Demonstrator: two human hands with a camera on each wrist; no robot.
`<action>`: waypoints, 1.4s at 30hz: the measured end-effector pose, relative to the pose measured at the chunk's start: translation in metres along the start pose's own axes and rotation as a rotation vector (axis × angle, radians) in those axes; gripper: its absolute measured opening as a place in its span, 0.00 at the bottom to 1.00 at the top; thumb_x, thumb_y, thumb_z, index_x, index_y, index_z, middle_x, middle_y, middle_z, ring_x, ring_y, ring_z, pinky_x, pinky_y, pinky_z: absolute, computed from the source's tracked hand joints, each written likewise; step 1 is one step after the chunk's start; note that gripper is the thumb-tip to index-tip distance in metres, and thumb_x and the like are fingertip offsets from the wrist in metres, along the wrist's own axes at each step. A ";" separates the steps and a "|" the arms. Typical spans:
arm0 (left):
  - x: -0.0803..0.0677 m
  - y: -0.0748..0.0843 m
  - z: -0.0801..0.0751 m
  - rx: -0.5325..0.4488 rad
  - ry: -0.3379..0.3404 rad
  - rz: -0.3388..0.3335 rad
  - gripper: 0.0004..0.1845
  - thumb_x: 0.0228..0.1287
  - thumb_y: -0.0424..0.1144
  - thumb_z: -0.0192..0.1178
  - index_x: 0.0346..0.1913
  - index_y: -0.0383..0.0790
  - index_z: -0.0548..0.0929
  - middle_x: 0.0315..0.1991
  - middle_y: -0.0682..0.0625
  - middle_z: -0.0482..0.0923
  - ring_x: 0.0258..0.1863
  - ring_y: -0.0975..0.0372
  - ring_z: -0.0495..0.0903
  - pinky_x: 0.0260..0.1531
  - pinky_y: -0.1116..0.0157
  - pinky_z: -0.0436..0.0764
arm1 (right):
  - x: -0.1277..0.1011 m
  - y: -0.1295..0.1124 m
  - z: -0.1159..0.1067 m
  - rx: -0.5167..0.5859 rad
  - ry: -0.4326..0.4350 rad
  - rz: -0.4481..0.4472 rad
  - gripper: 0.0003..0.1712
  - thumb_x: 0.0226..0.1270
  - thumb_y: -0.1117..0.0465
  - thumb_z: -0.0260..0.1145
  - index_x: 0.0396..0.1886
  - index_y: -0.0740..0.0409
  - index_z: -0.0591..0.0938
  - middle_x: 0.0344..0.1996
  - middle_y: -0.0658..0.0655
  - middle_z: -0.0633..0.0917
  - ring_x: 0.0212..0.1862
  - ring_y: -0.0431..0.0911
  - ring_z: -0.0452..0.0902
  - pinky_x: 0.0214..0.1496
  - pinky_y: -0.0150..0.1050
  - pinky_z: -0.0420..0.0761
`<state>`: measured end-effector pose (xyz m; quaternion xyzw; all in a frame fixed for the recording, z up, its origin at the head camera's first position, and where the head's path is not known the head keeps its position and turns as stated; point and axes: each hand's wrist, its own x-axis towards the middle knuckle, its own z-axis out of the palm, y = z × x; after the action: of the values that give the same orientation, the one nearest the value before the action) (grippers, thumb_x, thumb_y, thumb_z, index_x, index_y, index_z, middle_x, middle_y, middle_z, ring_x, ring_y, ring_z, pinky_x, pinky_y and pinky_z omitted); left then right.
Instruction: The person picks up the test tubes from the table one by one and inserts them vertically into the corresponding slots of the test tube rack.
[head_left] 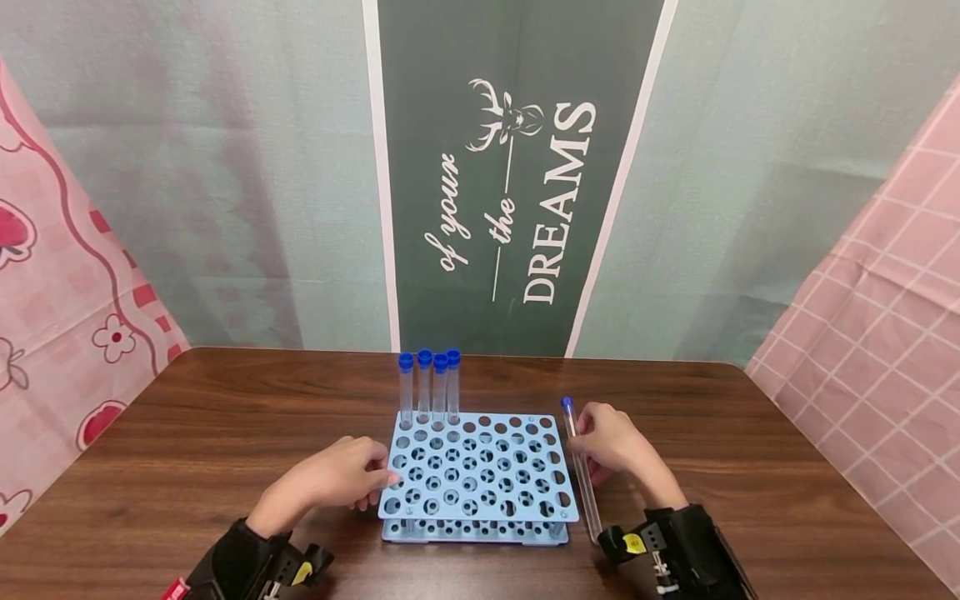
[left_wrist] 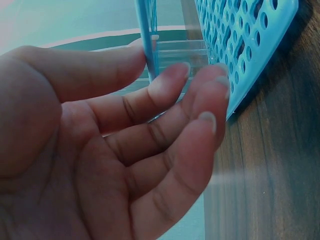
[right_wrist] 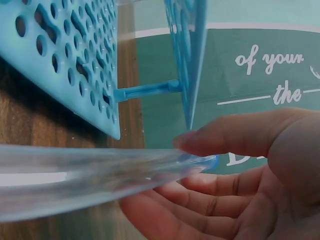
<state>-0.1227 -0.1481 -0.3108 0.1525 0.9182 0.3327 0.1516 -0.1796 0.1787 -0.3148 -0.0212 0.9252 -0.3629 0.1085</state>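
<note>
A light blue test tube rack (head_left: 480, 510) stands on the table, its two perforated plates one above the other. My left hand (head_left: 348, 473) pinches the left edge of the top plate, thumb above and index finger below, as the left wrist view shows with the thumb (left_wrist: 105, 70) against the plate. Right of the rack, my right hand (head_left: 611, 437) holds a clear test tube (head_left: 585, 483) with a blue cap (head_left: 567, 402) between thumb and fingers. That tube leans, its cap end farther away and its rounded end toward me. In the right wrist view the tube (right_wrist: 90, 180) crosses below the rack.
Several capped test tubes (head_left: 438, 396) stand upright in the rack's far left holes. Brown wooden table (head_left: 247, 400) surrounds the rack. A printed curtain (head_left: 510, 325) hangs behind the table's far edge, with pink cloths at both sides. Black wrist straps (head_left: 678, 542) sit on both wrists.
</note>
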 end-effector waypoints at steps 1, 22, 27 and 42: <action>0.000 0.000 0.000 0.000 0.000 -0.002 0.13 0.60 0.38 0.60 0.21 0.38 0.73 0.14 0.52 0.71 0.13 0.63 0.70 0.15 0.67 0.70 | 0.000 0.000 -0.001 0.006 0.002 -0.006 0.10 0.55 0.70 0.64 0.30 0.64 0.69 0.17 0.60 0.73 0.13 0.48 0.74 0.17 0.39 0.77; -0.001 0.000 -0.001 0.003 0.002 0.002 0.14 0.60 0.39 0.60 0.21 0.37 0.73 0.14 0.52 0.71 0.13 0.63 0.71 0.15 0.67 0.70 | -0.005 -0.005 -0.019 0.123 0.071 -0.261 0.11 0.58 0.69 0.64 0.38 0.66 0.71 0.20 0.58 0.77 0.20 0.52 0.76 0.25 0.44 0.79; 0.000 0.000 -0.001 0.000 0.002 0.001 0.14 0.60 0.39 0.60 0.20 0.37 0.73 0.14 0.52 0.71 0.13 0.63 0.71 0.15 0.67 0.70 | -0.006 -0.005 -0.023 0.143 0.088 -0.309 0.11 0.57 0.70 0.64 0.38 0.66 0.72 0.22 0.57 0.78 0.23 0.54 0.77 0.27 0.43 0.79; 0.000 0.000 0.000 -0.004 0.003 -0.009 0.13 0.60 0.38 0.60 0.21 0.37 0.73 0.14 0.52 0.71 0.13 0.63 0.71 0.16 0.67 0.70 | -0.012 -0.007 -0.031 0.250 0.113 -0.498 0.11 0.55 0.73 0.65 0.37 0.67 0.72 0.27 0.59 0.77 0.28 0.47 0.76 0.32 0.37 0.80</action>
<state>-0.1221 -0.1476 -0.3107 0.1478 0.9184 0.3340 0.1521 -0.1754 0.1960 -0.2858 -0.2140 0.8442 -0.4903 -0.0341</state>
